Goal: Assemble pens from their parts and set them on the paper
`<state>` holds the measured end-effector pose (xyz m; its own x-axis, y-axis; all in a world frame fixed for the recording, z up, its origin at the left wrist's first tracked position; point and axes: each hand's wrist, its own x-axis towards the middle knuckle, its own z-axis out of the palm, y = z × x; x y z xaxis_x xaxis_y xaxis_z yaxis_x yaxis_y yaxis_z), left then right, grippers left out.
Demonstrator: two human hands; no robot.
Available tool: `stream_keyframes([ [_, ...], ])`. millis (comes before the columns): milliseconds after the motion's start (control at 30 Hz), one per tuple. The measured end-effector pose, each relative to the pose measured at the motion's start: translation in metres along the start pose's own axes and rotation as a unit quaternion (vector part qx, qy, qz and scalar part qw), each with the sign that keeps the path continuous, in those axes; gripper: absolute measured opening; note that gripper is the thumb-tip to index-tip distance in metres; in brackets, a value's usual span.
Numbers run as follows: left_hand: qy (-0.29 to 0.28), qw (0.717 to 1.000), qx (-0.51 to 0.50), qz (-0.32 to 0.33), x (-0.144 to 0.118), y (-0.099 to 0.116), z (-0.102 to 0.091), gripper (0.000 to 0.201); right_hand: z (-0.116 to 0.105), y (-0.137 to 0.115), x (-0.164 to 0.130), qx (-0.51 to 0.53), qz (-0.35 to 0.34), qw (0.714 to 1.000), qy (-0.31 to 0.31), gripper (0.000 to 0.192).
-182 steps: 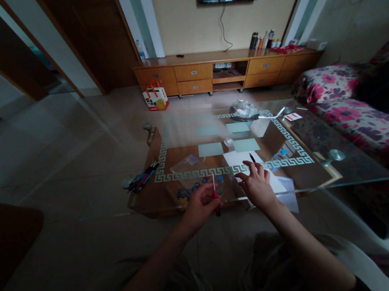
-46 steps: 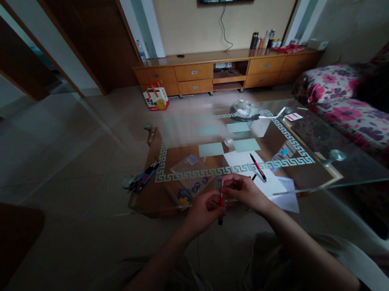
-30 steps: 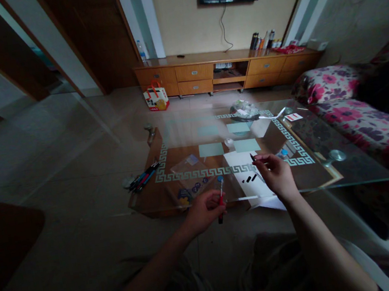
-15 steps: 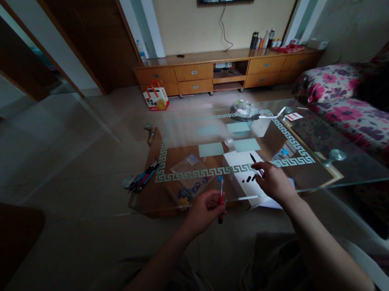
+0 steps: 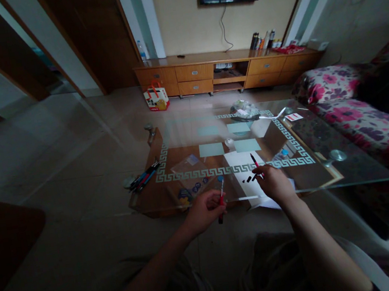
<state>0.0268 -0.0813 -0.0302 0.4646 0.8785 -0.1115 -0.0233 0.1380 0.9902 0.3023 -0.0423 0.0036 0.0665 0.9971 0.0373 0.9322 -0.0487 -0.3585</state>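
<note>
Two hands apart, left hand (image 5: 202,210) and right hand (image 5: 275,183) each pinching one pen.

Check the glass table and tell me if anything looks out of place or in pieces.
Two small black parts lie loose on the white paper, beside the right hand, which holds a red pen. The left hand holds a thin red-and-clear piece. A bundle of pens overhangs the table's left edge.

Two hands (image 5: 204,209), two held pens (image 5: 221,200), two small black parts (image 5: 251,178), four pale cards (image 5: 211,149).
</note>
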Motion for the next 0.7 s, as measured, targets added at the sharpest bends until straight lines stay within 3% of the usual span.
stream_keyframes([
  [133, -0.004, 1.0, 0.0, 0.001, 0.0, -0.001, 0.0, 0.037, 0.001, 0.001, 0.0, -0.002, 0.008, 1.0, 0.001, 0.025],
  [267, -0.003, 1.0, 0.004, -0.001, -0.001, 0.0, 0.0, 0.037, -0.002, -0.002, -0.002, 0.02, 0.018, 0.998, 0.055, 0.023],
  [433, 0.001, 1.0, 0.001, -0.004, -0.001, 0.0, 0.0, 0.04, -0.012, -0.014, -0.001, 0.154, 0.022, 0.979, 0.133, 0.025],
  [567, -0.002, 1.0, -0.004, -0.005, -0.001, -0.002, 0.0, 0.04, -0.008, -0.02, 0.003, 0.365, -0.019, 0.927, 0.083, 0.032],
  [700, -0.002, 1.0, 0.002, -0.009, 0.0, -0.005, 0.0, 0.042, 0.002, -0.025, 0.002, 0.472, -0.003, 0.882, 0.017, 0.039],
])
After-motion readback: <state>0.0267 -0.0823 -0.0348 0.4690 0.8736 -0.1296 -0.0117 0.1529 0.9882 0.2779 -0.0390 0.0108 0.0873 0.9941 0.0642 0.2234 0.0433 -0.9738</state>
